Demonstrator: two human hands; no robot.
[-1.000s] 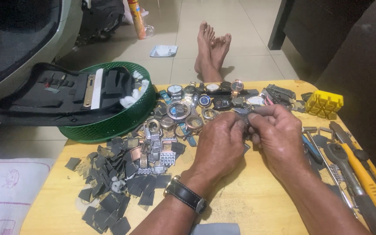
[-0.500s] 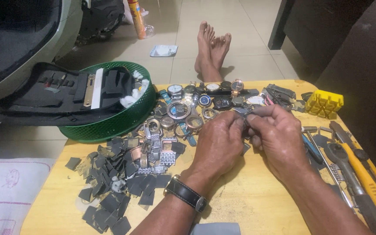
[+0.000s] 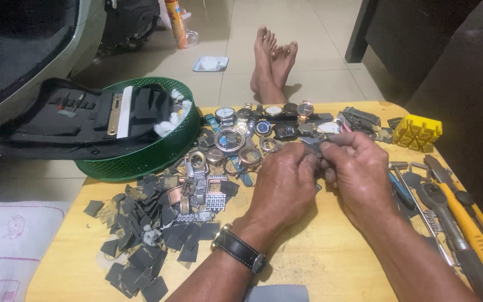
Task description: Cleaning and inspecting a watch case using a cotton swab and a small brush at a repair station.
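Note:
My left hand [image 3: 284, 184] and my right hand [image 3: 358, 171] meet over the middle of a low yellow wooden table [image 3: 320, 263], fingertips pinched together on a small dark grey watch part [image 3: 315, 143] held between them. A black watch with a leather strap sits on my left wrist [image 3: 239, 249]. Just beyond the hands lies a row of watch faces and cases [image 3: 264, 120]. Left of my left hand are metal watch band pieces [image 3: 199, 190] and a heap of dark flat scraps [image 3: 141, 235].
A green mesh basket [image 3: 157, 154] at the table's back left holds a black tool pouch [image 3: 79, 117]. A yellow plastic block [image 3: 417, 132] sits back right; yellow-handled pliers and screwdrivers [image 3: 465, 223] line the right edge. My bare feet [image 3: 272, 64] rest on the tiled floor beyond.

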